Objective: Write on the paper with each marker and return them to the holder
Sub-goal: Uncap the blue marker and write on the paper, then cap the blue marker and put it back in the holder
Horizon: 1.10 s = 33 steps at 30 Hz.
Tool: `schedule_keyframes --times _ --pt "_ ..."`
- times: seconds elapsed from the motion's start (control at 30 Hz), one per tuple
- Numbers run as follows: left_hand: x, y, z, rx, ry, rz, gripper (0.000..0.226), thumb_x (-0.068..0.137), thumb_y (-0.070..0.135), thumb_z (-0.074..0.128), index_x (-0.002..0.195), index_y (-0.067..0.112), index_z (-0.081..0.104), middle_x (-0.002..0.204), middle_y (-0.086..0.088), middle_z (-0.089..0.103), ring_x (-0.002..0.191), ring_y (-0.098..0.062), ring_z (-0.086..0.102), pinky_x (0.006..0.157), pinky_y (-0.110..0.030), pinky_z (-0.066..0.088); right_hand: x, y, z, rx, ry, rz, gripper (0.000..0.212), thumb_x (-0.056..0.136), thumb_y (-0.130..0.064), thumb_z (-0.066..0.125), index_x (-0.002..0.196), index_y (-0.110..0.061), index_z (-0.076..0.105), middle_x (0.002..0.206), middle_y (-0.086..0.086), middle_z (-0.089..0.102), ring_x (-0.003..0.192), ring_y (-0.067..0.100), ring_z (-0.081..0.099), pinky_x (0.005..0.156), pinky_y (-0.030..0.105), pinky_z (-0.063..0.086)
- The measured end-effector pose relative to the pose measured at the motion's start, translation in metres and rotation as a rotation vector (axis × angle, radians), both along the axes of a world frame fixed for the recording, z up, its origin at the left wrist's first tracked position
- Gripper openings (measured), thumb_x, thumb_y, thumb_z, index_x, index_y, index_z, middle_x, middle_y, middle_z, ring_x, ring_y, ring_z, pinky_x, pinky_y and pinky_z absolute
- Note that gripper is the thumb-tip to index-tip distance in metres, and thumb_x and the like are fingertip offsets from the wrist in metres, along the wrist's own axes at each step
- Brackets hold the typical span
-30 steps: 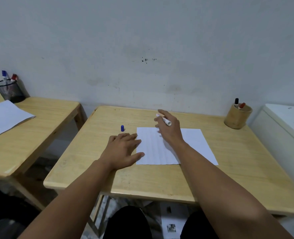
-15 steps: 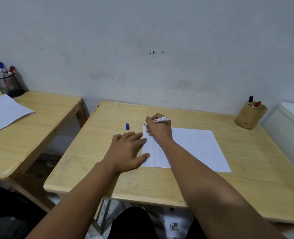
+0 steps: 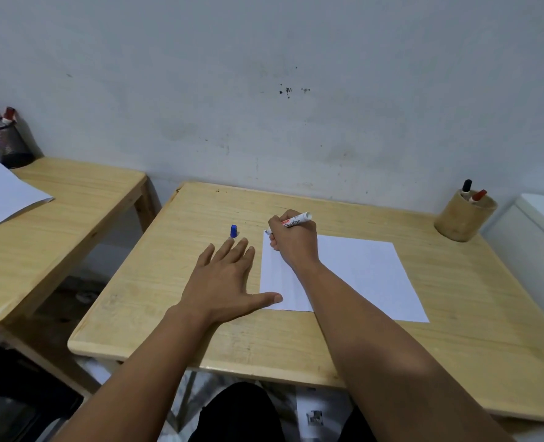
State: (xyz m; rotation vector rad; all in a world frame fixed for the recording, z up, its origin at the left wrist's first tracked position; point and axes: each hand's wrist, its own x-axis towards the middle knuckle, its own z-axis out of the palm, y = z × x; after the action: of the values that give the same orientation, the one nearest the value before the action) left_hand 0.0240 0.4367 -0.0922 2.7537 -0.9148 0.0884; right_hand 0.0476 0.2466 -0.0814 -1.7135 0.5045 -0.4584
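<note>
marker (image 3: 296, 220) pinched in right hand (image 3: 293, 242), tip at paper's (image 3: 360, 272) far-left corner. left hand (image 3: 224, 282) spread flat on table (image 3: 168, 282), thumb on paper's near edge. blue cap (image 3: 233, 231) upright just beyond its fingertips — wooden holder (image 3: 463, 218) far right, two markers inside — grey wall (image 3: 264, 90) behind.

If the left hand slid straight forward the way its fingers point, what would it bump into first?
Most likely the blue cap, standing on the table just beyond the left hand's fingertips.
</note>
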Motion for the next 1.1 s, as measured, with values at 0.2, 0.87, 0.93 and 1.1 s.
schedule_keyframes --times 0.2,0.87,0.93,1.1 --pt "0.000 0.000 0.001 -0.002 -0.008 -0.005 0.125 0.066 0.106 0.020 0.161 0.025 0.030 0.172 0.005 0.015 0.159 -0.014 0.004 0.127 -0.049 0.005 0.000 0.002 0.002 -0.057 0.020 0.008 0.028 0.083 -0.035 0.070 0.056 -0.031 0.063 0.068 0.007 0.076 0.063 0.023 0.077 0.064 0.039 0.062" --pt "0.058 -0.013 0.036 -0.335 0.027 0.262 0.028 0.099 0.031 0.060 0.120 0.022 0.074 0.115 0.000 0.071 0.108 -0.026 0.065 0.082 -0.040 0.054 -0.018 -0.013 0.066 0.060 -0.130 0.094 0.034 0.087 -0.040 0.088 0.076 -0.020 0.064 0.055 -0.008 0.067 0.045 0.013 0.056 0.046 0.026 0.046" --pt "0.057 -0.015 0.038 -0.419 0.074 0.310 0.024 0.097 0.026 0.063 0.116 0.021 0.076 0.113 -0.001 0.075 0.107 -0.027 0.067 0.086 -0.041 0.055 -0.032 -0.026 0.078 0.093 -0.127 0.200 0.009 0.095 -0.017 0.082 0.098 -0.016 0.073 0.078 0.003 0.079 0.061 0.015 0.072 0.056 0.031 0.059" --pt "0.048 -0.032 0.079 -0.812 0.380 0.369 0.019 0.092 0.013 0.069 0.109 0.012 0.077 0.092 -0.002 0.079 0.099 -0.023 0.072 0.080 -0.035 0.053 -0.068 -0.045 0.100 0.337 -0.126 0.270 0.029 0.110 -0.007 0.055 0.130 -0.015 0.075 0.122 0.012 0.080 0.100 0.027 0.082 0.081 0.049 0.070"
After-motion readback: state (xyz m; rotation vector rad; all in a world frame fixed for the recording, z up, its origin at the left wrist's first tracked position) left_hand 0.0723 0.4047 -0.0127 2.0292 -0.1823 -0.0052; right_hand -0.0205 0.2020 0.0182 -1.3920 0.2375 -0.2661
